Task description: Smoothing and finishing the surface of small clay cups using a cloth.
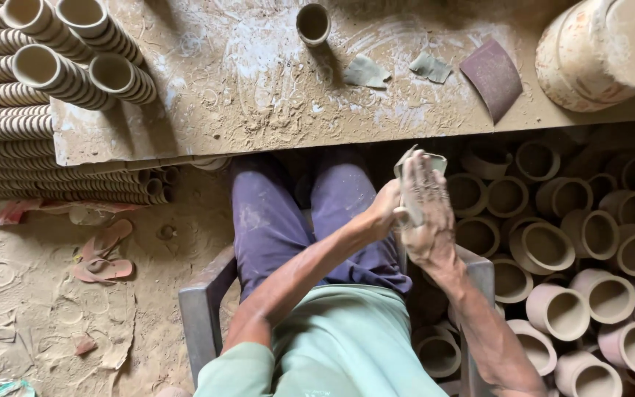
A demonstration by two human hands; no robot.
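Both hands, left hand (385,209) and right hand (426,213), grasp one small clay cup (414,192) between them. Empty clay cups (560,242) crowd the floor at right. One empty cup (313,23) stands far on the dusty table (259,95).

A clay-smeared bench (259,95) runs across the top. On it stands one small clay cup (313,23), with two grey rag scraps (398,70) and a curved maroon sheet (492,77) to its right, and a large pale pot (597,51) lying at the far right. Stacked cups (53,66) lie in rows at the left. A pair of sandals (103,254) rests on the sandy floor (31,316). Loose clay cups (589,250) crowd the right side beside a grey chair (201,316)
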